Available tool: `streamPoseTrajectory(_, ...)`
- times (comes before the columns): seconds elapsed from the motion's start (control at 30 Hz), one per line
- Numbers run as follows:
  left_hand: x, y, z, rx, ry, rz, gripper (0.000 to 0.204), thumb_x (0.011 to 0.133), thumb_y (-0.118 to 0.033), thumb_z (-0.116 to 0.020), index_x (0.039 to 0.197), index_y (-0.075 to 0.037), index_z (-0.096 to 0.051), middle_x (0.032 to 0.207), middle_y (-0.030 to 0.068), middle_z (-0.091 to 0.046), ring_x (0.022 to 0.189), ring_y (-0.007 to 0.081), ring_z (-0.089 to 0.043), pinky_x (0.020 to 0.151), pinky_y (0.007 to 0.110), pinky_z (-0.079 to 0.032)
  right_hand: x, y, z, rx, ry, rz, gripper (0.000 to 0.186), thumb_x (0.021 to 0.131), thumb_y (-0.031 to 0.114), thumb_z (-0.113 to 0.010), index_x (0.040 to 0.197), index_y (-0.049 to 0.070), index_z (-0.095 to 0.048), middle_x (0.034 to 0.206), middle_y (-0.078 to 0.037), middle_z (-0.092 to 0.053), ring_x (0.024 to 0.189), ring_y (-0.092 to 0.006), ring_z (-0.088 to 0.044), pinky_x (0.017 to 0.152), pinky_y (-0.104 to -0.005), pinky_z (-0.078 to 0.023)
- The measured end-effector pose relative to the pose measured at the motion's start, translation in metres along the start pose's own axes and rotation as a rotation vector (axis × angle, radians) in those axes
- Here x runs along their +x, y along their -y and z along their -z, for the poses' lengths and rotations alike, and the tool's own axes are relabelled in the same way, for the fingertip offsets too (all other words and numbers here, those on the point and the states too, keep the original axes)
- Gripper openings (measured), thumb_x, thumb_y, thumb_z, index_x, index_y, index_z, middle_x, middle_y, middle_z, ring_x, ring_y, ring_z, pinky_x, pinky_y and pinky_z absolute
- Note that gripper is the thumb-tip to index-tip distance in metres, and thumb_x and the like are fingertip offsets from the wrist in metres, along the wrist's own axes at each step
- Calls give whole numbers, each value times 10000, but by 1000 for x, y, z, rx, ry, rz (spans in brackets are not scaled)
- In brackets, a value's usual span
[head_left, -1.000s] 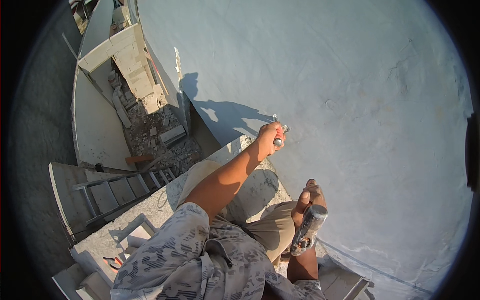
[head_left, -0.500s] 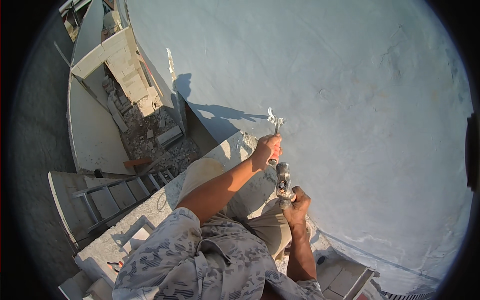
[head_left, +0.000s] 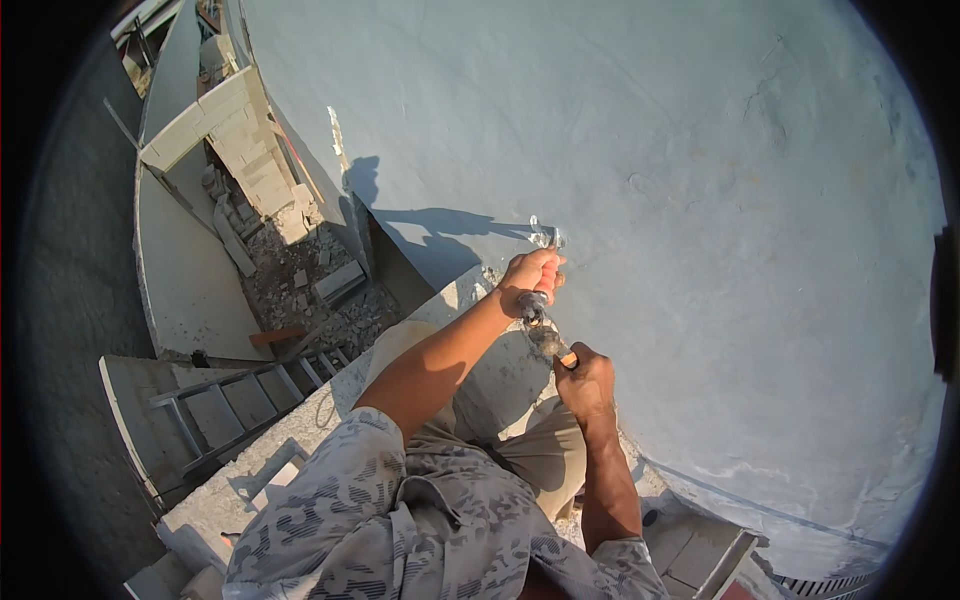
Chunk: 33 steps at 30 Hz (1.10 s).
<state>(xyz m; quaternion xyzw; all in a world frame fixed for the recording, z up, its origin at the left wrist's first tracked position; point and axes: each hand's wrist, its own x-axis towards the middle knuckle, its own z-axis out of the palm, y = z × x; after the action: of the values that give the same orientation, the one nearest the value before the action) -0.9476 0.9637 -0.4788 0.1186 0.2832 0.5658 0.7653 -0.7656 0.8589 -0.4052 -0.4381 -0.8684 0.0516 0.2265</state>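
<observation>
My left hand (head_left: 527,272) is closed round the reddish grip of a chisel (head_left: 549,276), whose metal tip meets a chipped white patch (head_left: 540,232) on the grey-blue wall (head_left: 700,250). Closed on the orange-brown handle of a hammer (head_left: 546,340) is my right hand (head_left: 588,380), lower and to the right. The hammer's metal head is up at the butt end of the chisel, just below my left hand; whether they touch I cannot tell. Both arms reach forward over my knees.
Below me is a rough concrete ledge (head_left: 330,400). At left a metal ladder (head_left: 225,405) leans beside it. Further down lie rubble (head_left: 290,265) and pale block walls (head_left: 245,140). A second chipped strip (head_left: 336,135) marks the wall at upper left.
The hammer has swung up and forward from beside my lap to the chisel's butt end. My right hand rose with it; the left stays at nearly the same spot.
</observation>
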Motion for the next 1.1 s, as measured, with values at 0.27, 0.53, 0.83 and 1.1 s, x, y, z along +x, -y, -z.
streamPoseTrajectory(0.27, 6, 5, -15, -115, -167, -27, 368, 899, -330, -582, 1017, 16, -542, 786, 105, -539, 653, 191, -559, 380, 317, -391, -8, 14, 35, 239, -264, 364, 191, 711, 143, -712, 714, 24, -563, 685, -193, -621, 627, -420, -606, 534, -454, -458)
streamPoseTrajectory(0.53, 5, 1, -16, -82, -181, -27, 440, 919, -377, -587, 1103, 21, -543, 747, 96, -555, 543, 137, -510, 413, 261, -370, -13, 19, 29, 244, -46, -37, 79, 742, 24, -601, 711, 24, -528, 624, -156, -543, 535, -346, -532, 515, -382, -431)
streamPoseTrajectory(0.83, 36, 23, -16, -66, -223, -162, 340, 939, -358, -534, 901, -20, -553, 698, 77, -521, 595, 195, -555, 439, 332, -459, -7, -15, -3, 308, 28, -247, 153, 729, 95, -665, 722, 0, -545, 607, -184, -536, 509, -328, -519, 502, -379, -427)
streamPoseTrajectory(1.1, 23, 15, -59, -70, -435, -106, 299, 940, -385, -519, 818, -113, -525, 600, 16, -473, 532, 153, -533, 409, 307, -405, -6, -42, 6, 265, -50, -184, 185, 818, 66, -611, 687, 4, -496, 566, -87, -478, 495, -226, -433, 517, -355, -387)
